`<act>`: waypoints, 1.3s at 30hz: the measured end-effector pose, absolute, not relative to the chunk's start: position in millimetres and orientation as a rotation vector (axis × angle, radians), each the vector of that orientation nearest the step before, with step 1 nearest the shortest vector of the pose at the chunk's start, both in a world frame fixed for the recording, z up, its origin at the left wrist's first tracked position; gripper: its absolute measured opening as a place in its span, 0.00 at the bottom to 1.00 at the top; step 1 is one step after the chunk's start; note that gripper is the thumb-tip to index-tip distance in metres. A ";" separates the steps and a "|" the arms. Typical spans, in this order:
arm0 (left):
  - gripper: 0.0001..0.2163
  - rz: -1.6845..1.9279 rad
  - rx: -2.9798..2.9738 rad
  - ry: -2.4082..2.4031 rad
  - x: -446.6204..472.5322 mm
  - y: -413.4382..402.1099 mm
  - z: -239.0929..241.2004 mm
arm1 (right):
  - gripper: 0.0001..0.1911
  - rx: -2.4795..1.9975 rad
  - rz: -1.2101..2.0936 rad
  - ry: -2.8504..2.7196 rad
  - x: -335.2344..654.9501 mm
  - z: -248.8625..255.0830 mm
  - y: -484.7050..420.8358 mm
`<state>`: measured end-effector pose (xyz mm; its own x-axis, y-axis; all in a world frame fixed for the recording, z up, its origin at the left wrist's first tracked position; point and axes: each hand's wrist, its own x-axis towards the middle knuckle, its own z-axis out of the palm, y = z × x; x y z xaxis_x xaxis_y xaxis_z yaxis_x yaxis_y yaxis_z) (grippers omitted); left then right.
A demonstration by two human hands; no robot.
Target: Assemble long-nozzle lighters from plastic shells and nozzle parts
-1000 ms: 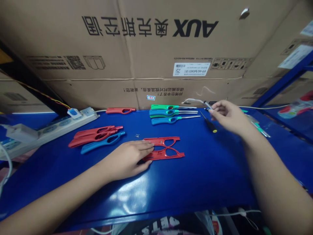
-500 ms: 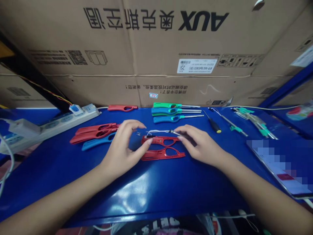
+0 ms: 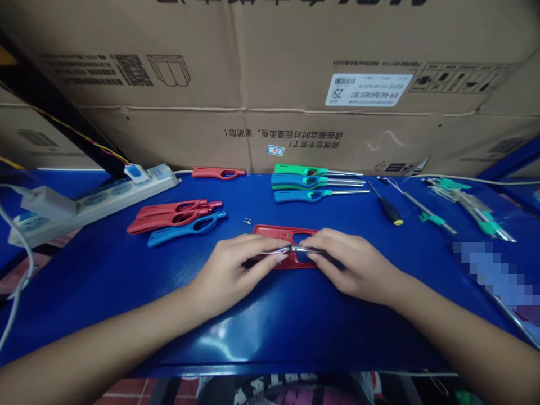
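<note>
In the head view my left hand (image 3: 236, 264) pinches thin white wires (image 3: 275, 251) between thumb and fingers. My right hand (image 3: 354, 261) grips a slim metal lighter tube (image 3: 300, 248), to whose left end the wires run. The tube lies level between both hands, its right part hidden by my right fingers. Beneath them on the table is a red lighter shell half (image 3: 265, 229) with an oval trigger opening. A second red half (image 3: 291, 266) shows only in part behind my fingers. Tiny screws (image 3: 247, 220) lie just beyond my left hand.
Red lighter handles (image 3: 169, 210) and a blue handle (image 3: 185, 230) lie at left beside a power strip (image 3: 101, 205). Lighters with metal tubes (image 3: 299, 196) sit at the back. A screwdriver (image 3: 390, 209), loose tube parts (image 3: 430, 214) and a phone lie right; a cardboard box (image 3: 202, 129) stands behind.
My left hand has moved right and closed on the wires, near the tube in my right hand. The view has tilted down, and my hands now cover more of the red halves.
</note>
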<state>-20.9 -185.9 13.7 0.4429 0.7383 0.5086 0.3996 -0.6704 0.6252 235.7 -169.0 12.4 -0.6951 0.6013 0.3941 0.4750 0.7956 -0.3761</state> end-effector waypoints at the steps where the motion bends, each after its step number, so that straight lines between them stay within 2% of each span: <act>1: 0.09 1.111 2.287 0.956 -21.0 -185.9 13.8 | 0.12 -0.792 0.315 -2.487 235.8 12.5 -168.9; 16: 0.10 1.173 2.505 0.773 -20.5 -184.2 5.9 | 0.12 -0.610 0.049 -2.547 239.6 6.6 -168.3; 25: 0.10 1.077 2.535 0.771 -19.3 -187.9 5.3 | 0.08 -0.886 0.474 -2.508 226.8 17.2 -177.8; 30: 0.14 0.973 2.521 0.727 -15.7 -192.1 3.8 | 0.21 -1.021 0.435 -2.495 225.2 21.0 -177.9; 36: 0.26 0.821 2.298 0.934 -20.9 -187.6 2.3 | 0.20 -1.026 0.275 -2.460 235.9 26.5 -170.8; 39: 0.21 0.834 2.275 0.986 -24.4 -182.4 3.9 | 0.21 -0.993 0.169 -2.471 243.1 30.3 -166.5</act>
